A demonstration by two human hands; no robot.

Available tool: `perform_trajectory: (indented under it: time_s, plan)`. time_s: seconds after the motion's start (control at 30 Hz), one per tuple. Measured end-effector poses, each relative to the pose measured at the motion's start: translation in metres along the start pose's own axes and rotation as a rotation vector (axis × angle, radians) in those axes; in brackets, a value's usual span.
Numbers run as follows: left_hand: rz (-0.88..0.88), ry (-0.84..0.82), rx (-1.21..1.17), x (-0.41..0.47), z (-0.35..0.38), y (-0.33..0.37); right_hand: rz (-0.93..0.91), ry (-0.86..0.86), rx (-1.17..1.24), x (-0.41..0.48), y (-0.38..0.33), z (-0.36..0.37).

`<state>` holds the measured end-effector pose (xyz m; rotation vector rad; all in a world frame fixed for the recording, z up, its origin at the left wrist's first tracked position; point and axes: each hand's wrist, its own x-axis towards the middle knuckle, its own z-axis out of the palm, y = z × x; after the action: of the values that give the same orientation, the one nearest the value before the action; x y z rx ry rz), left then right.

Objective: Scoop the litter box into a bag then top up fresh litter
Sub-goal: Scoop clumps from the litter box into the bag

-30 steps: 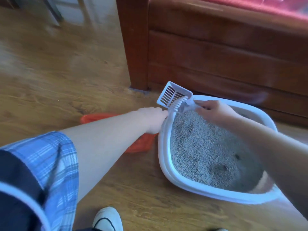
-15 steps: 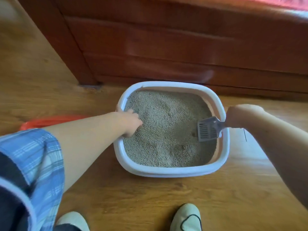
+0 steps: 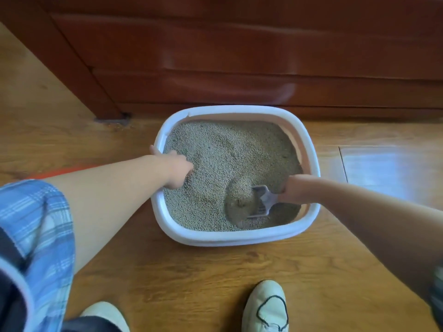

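Note:
A white litter box [image 3: 236, 238] sits on the wooden floor, filled with grey-beige litter [image 3: 227, 149]. My left hand [image 3: 176, 171] grips the box's left rim, fingers inside over the litter. My right hand [image 3: 293, 189] holds the handle of a pale slotted scoop [image 3: 261, 200], whose blade is dug into the litter near the box's front right. A rounded clump [image 3: 239, 202] lies against the scoop. An orange bag [image 3: 62, 172] shows as a thin strip on the floor behind my left forearm, mostly hidden.
A dark red wooden cabinet [image 3: 239, 56] stands right behind the box, its leg [image 3: 105, 111] at the left. My two pale shoes [image 3: 265, 307] are on the floor in front of the box. Wooden floor surrounds it.
My right hand has brought the scoop from above the left rim over to the right side and pushed it down into the litter. My view has shifted to look straight down at the box.

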<state>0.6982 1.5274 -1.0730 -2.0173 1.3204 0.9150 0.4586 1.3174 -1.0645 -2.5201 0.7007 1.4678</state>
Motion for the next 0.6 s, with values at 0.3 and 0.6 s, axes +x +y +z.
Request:
perform_trajectory:
  time_s: [0.3, 0.6]
  plan:
    - [0.071, 0.071, -0.011, -0.004, 0.008, -0.018, -0.067, 0.009, 0.403, 0.028, -0.033, 0.02]
    - [0.153, 0.168, -0.068, -0.014, 0.016, -0.038, -0.078, 0.187, 0.738, 0.036, -0.045, 0.004]
